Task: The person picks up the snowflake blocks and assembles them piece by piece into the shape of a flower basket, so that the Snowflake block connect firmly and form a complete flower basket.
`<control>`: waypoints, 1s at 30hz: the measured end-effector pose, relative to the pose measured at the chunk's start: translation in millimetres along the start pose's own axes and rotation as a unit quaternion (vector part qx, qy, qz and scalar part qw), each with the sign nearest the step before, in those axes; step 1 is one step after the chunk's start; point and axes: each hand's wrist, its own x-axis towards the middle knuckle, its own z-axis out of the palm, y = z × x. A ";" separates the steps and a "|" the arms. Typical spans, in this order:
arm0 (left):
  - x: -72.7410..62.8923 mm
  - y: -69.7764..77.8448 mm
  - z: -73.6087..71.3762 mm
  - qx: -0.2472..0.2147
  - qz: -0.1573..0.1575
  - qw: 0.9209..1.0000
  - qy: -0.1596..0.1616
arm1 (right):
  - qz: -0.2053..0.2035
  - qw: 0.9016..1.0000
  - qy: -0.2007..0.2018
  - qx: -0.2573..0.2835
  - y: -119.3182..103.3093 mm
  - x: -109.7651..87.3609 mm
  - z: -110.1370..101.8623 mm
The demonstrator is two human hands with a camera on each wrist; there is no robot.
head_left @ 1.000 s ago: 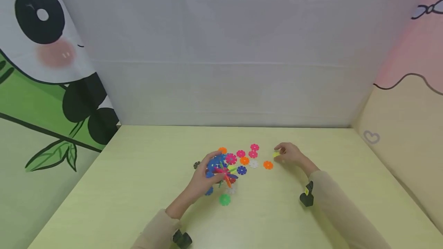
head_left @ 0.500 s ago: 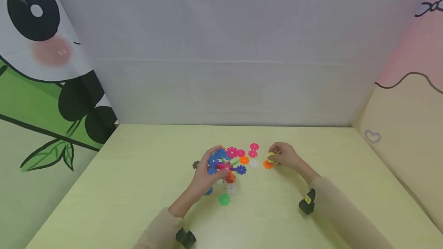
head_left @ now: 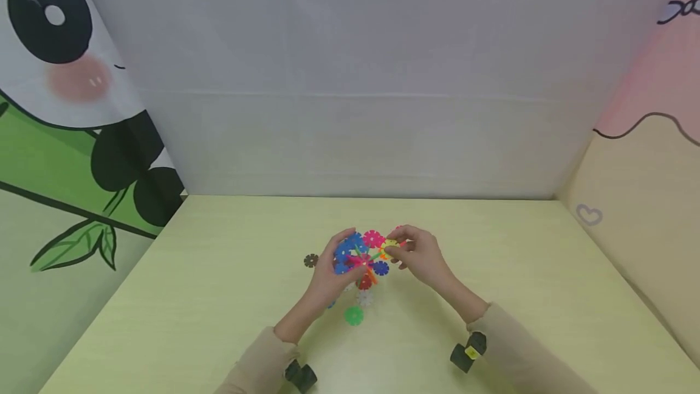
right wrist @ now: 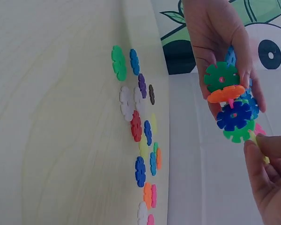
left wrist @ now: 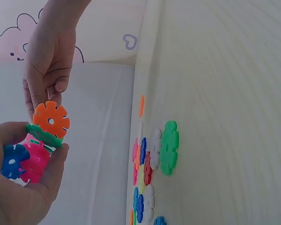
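My left hand [head_left: 324, 281] grips a cluster of interlocked snowflake discs [head_left: 361, 261], raised off the table. Orange [left wrist: 43, 117], green [left wrist: 41, 133], pink [left wrist: 36, 166] and blue discs [left wrist: 9, 161] of it show in the left wrist view. Thumb and fingers of my right hand [head_left: 428, 260] pinch a yellow snowflake disc [head_left: 390, 247] at the cluster's right side. Seen from the right wrist, the yellow disc [right wrist: 253, 136] stands nearly edge-on beside a light green disc [right wrist: 236, 133] of the cluster. My left palm and fingers hide part of the cluster.
Loose snowflake discs lie on the pale table below: a green one [head_left: 354, 315], a white one [head_left: 365, 298], a dark one [head_left: 310, 260], a red one [right wrist: 136, 125] and several others. A white cloth wall [head_left: 350, 138] rises behind, with printed panels at both sides.
My right hand has moved left with the yellow disc, past the loose orange disc, up to the cluster. My left hand has kept hold of the cluster, turning it slightly and shifting a little right.
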 end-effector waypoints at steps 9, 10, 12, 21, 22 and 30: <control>-0.7 1.2 4.0 0.017 0.026 0.999 0.008 | -0.079 0.991 0.076 -0.082 -5.0 -6.4 13.7; -0.9 1.3 4.2 0.015 0.026 1.000 0.009 | -0.077 0.991 0.080 -0.074 -5.2 -6.9 14.4; -1.3 2.0 4.4 0.011 0.024 1.000 0.011 | -0.067 0.993 0.085 -0.049 -4.3 -7.2 15.6; -3.6 3.5 8.5 0.005 0.031 0.999 0.025 | -0.056 0.991 0.123 0.020 -2.5 -9.5 22.2; -3.7 3.5 9.1 0.007 0.034 0.999 0.026 | -0.055 0.990 0.125 0.021 -2.5 -9.3 22.9; -2.5 5.5 4.5 -0.037 -0.001 0.999 -0.024 | -0.054 0.990 0.121 0.046 -3.3 -11.7 23.6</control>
